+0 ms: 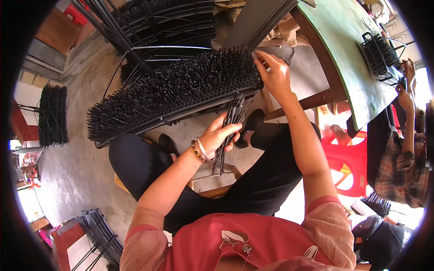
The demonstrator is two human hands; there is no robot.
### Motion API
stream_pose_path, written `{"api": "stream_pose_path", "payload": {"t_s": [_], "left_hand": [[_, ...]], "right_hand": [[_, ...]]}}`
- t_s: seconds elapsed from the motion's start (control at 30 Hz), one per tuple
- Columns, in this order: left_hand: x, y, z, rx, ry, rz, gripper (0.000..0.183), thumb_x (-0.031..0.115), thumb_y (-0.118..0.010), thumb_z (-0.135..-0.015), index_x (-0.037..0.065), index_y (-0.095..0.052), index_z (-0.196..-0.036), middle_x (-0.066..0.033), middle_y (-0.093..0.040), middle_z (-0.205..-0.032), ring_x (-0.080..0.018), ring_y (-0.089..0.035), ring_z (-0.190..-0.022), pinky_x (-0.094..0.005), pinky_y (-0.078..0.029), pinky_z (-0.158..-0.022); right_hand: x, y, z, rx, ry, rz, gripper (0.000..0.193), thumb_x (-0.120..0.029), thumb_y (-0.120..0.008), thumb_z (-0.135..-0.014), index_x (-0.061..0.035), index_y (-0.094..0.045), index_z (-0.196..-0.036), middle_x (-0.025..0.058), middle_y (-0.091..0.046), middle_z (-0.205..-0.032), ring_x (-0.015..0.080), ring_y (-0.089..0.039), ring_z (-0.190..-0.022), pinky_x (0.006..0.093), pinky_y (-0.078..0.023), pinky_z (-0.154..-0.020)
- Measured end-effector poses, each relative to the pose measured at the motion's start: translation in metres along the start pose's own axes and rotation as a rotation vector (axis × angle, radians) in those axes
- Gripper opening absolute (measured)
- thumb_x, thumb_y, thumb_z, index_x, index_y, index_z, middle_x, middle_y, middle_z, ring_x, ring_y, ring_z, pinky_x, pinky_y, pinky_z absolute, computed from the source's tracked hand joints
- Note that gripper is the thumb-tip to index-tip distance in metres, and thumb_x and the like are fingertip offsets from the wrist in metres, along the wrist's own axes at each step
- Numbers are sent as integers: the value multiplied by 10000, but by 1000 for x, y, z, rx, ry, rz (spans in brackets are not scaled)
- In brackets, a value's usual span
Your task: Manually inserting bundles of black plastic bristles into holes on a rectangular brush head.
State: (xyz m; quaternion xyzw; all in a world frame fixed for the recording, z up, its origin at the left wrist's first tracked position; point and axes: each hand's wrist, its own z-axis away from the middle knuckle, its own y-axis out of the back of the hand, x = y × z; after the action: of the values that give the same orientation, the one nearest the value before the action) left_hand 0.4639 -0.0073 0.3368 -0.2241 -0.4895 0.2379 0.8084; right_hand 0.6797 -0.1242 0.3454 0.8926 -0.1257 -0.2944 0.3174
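A long black rack (174, 88) lies across in front of my knees, densely filled with upright thin black pieces. My left hand (221, 135) is wrapped round a loose bundle of thin black strips (235, 113), below the rack's right part. At the rack's right end, my right hand (275, 74) has its fingers curled in, the tips at the outermost upright pieces. Whatever lies between those fingertips is too small to make out.
More black racks (181, 25) stand stacked behind. A green table (343, 45) at the right bears a smaller filled rack (380, 56), where another person's hands (407, 86) work. A red plastic stool (346, 158) stands near that person. Another rack stack (53, 115) is at the left.
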Motion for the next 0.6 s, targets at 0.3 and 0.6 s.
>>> {"api": "stream_pose_path", "payload": {"t_s": [0.3, 0.6], "left_hand": [[3, 0, 2, -16, 11, 36, 234, 167, -547, -917, 59, -501, -1119, 5, -513, -807, -67, -527, -669, -187, -384, -384], [9, -4, 4, -27, -117, 104, 250, 198, -510, -948, 63, -484, -1156, -1, -502, -858, -77, -508, -685, -185, -385, -416]], "right_hand": [[0, 4, 0, -53, 105, -110, 136, -77, -658, -812, -2, -673, -924, 129, -640, -838, 282, -607, -690, 323, -467, -627], [-56, 41, 18, -715, -517, -572, 362, -336, -705, -824, 25, -701, -856, 29, -616, -656, 68, -513, -630, 256, -414, -547]]}}
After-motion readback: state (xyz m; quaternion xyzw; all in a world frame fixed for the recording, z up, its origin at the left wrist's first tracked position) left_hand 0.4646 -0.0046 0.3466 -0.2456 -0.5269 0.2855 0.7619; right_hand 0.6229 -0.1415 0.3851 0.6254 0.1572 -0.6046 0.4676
